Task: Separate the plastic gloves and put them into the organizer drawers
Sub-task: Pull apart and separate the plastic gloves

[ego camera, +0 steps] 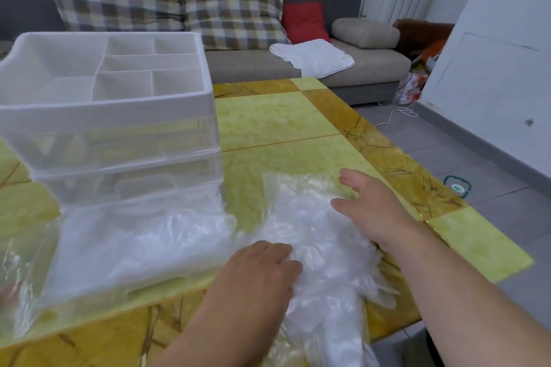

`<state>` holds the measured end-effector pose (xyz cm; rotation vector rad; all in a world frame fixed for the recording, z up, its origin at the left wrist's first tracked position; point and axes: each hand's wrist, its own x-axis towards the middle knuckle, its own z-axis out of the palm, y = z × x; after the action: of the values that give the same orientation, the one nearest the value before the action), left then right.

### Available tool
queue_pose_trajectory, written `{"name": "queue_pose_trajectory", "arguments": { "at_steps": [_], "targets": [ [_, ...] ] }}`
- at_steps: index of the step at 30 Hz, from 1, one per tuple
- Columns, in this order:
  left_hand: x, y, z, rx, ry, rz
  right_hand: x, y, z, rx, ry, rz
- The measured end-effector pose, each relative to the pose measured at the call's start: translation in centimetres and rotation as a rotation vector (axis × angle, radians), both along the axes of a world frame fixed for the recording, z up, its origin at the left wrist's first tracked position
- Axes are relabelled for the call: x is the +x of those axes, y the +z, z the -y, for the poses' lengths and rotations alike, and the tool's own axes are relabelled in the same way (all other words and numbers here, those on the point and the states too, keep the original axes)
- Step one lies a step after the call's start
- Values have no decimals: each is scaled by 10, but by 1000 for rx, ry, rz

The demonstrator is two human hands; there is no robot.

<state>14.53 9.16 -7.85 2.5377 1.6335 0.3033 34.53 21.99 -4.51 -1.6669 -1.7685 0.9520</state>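
A heap of clear plastic gloves lies on the yellow table in front of me. My left hand rests on the heap's near left side, its fingertips curled into the plastic. My right hand lies flat on the heap's right side with straight fingers. A translucent white organizer stands to the left. Its bottom drawer is pulled out toward me and holds several clear gloves. The upper drawers are pushed in.
The table's right edge runs diagonally close to my right arm. A clear plastic bag lies at the far left. Behind the table stands a grey sofa with checked cushions and a white cloth.
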Motion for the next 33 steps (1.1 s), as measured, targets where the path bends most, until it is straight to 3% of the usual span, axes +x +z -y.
{"name": "queue_pose_trajectory", "arguments": {
  "at_steps": [5,11,16,23,26,30,33],
  "targets": [
    [3,0,-1,48,-16,-13,-12,2,-1,72,-32,-39],
    [4,-4,0,80,-15,-14,-22,-2,1,78,-56,271],
    [4,-5,1,87,-28,-25,-30,3,7,219,-74,257],
    [2,13,6,22,15,79,-38,29,15,188,-11,-86],
    [-2,31,10,39,123,329,-38,43,20,150,-17,-300],
    [-8,62,9,303,379,718,-34,63,31,73,40,-634],
    [-17,74,6,252,539,928,-33,78,45,-68,185,-790]
  ]
}}
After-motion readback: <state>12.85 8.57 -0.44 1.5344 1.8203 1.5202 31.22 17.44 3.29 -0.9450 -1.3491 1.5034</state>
